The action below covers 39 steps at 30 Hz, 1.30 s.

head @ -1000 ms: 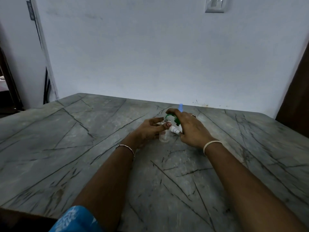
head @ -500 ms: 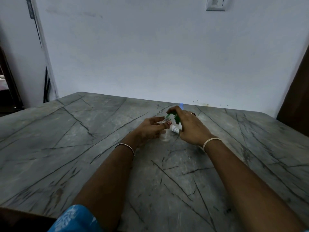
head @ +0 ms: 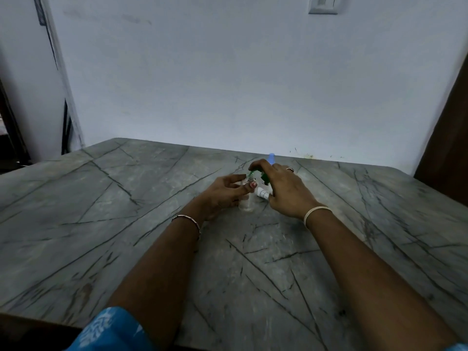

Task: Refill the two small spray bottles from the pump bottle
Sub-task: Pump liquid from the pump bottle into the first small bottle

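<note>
The left hand (head: 226, 193) is gripping a small clear bottle (head: 247, 203) standing on the grey veined stone table (head: 121, 198), while the right hand (head: 287, 192) is curling over the green pump bottle (head: 265, 178) just beside it, a blue cap (head: 271, 157) poking up behind.

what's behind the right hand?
A pale blue cap pokes up behind the right hand, which grips the green pump bottle. Whatever the cap tops is covered by the hand.
</note>
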### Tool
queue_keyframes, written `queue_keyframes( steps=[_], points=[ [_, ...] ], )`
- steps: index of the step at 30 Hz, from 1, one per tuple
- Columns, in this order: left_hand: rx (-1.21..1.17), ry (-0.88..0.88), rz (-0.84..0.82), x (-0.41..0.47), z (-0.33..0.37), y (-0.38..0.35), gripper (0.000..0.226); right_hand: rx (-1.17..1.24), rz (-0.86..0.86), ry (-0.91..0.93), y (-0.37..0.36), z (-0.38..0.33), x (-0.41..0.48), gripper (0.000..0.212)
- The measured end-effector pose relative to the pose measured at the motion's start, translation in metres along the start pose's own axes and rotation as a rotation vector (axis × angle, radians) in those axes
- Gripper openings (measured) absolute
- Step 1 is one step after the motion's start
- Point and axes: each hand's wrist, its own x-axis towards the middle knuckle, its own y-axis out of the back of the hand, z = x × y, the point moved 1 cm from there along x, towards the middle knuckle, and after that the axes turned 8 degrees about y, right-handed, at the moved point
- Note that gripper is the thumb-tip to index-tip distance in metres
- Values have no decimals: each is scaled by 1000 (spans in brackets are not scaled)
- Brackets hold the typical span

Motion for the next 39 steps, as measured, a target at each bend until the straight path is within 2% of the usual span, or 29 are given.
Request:
queue_keyframes(
  steps=[9, 14, 20, 25, 34, 39],
  points=[
    [14, -13, -13, 0, -1, 1, 57, -19, -22, 0, 6, -2, -9, 76],
    [-11, -3, -2, 2, -1, 0, 59, -8, 5, -17, 3, -4, -6, 67],
    [6, -14, -9, 2, -1, 1, 52, -20, 51, -38, -1, -9, -1, 64],
    [-6, -2, -2, 4, -2, 2, 57, -64, 3, -20, 4, -7, -8, 81],
    [-2, 2, -4, 3, -1, 1, 54, -59, 40, -47, 3, -11, -4, 67],
    [-3, -4, -3, 1, 0, 0, 53, -69, 53, -68, 2, -15, -3, 69]
  ],
)
